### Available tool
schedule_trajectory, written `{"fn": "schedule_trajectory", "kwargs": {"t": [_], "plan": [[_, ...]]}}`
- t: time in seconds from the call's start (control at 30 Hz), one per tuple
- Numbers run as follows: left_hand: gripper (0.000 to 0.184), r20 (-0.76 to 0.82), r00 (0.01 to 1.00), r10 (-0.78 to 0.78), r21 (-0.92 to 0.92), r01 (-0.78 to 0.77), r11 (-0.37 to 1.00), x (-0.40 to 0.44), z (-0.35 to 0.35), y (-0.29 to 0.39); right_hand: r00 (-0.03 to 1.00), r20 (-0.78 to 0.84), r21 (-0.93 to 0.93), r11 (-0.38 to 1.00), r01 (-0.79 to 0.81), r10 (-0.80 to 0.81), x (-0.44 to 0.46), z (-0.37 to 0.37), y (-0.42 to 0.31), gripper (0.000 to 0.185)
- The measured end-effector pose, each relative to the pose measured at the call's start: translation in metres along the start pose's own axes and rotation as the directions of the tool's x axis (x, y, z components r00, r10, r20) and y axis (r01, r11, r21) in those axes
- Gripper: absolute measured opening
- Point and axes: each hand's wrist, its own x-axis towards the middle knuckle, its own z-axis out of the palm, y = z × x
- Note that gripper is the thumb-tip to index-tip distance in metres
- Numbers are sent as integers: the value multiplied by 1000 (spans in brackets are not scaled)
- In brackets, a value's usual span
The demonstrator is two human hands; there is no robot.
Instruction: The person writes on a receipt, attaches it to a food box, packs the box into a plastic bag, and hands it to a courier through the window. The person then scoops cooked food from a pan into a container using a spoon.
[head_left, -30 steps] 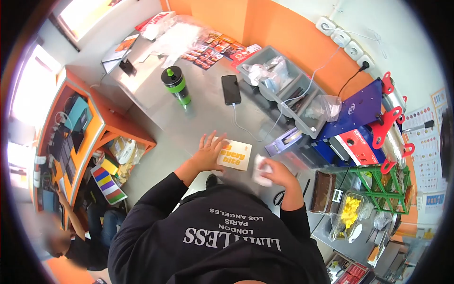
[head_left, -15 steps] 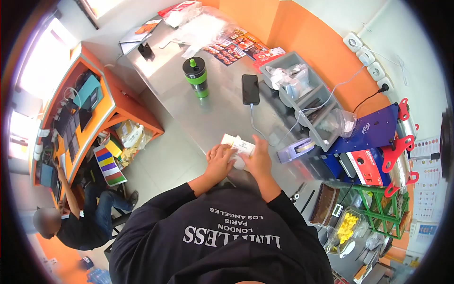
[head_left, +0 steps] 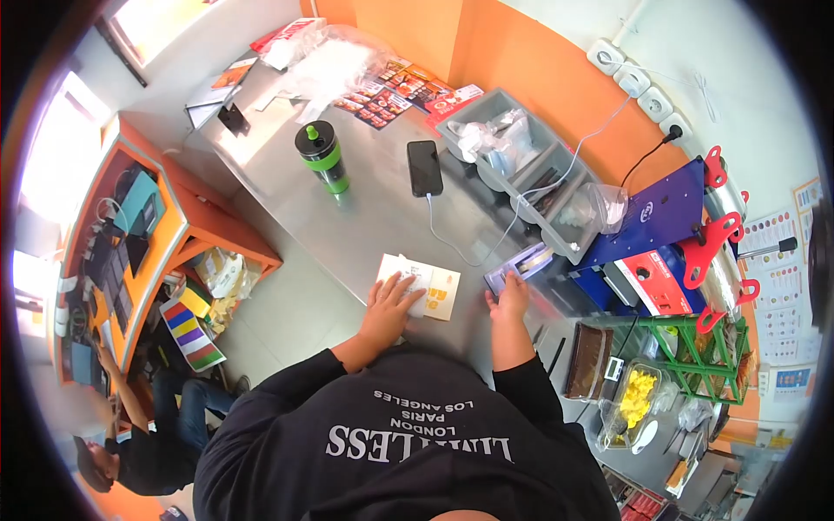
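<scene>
My left hand (head_left: 391, 306) lies flat with its fingers spread over a small white slip (head_left: 420, 280), pressing it on the printed card (head_left: 443, 295) on the steel table. My right hand (head_left: 509, 298) is at the near end of the purple tape dispenser (head_left: 523, 262), its fingers partly curled. Whether those fingers grip the dispenser or its tape cannot be made out. Beyond the hands lies a dark phone (head_left: 425, 168) with a white cable plugged in. A black and green cup (head_left: 322, 158) stands upright to its left.
Grey bins (head_left: 556, 208) with plastic bags stand along the orange wall. At the right are a blue and red sealing machine (head_left: 651, 278), a green rack (head_left: 708, 360) and a tub of yellow food (head_left: 638, 399). A seated person (head_left: 156, 451) is at the lower left.
The slip has gone from between both hands onto the card, under my left hand. My right hand has moved right to the tape dispenser. The head view has shifted.
</scene>
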Motion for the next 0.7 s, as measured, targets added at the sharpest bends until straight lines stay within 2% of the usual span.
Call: {"fn": "schedule_trajectory", "kwargs": {"t": [0.13,0.23,0.33,0.4,0.53,0.6,0.63,0.67,0.7], "plan": [[58,-41,999,5,-63,-7,998,2,-4,0,999,18,43,999,30,-31,-11,-4,12,25],[56,-28,999,24,-66,-25,997,1,-1,-4,997,-4,-21,997,-73,73,-35,-3,21,20],[55,-35,999,34,-66,-36,997,1,1,-7,988,-43,7,989,-145,145,-17,-1,41,19],[55,-29,998,54,-76,-56,996,1,-1,-9,996,-16,69,994,-83,84,9,-7,55,20],[58,-9,998,58,-39,-59,998,0,-1,-11,992,56,-14,994,-111,111,29,-17,62,18],[63,29,998,58,-52,-57,997,3,-2,-12,964,265,-147,989,29,11,20,-14,51,16],[63,28,998,56,-54,-54,997,2,-2,-13,964,266,-151,988,29,12,14,-12,43,16],[66,31,997,66,-53,-64,997,3,-2,-13,900,411,-320,902,291,-145,-3,-1,25,16],[69,35,996,77,-51,-75,996,3,-2,-14,784,569,-426,726,539,-248,-15,11,9,16]]}}
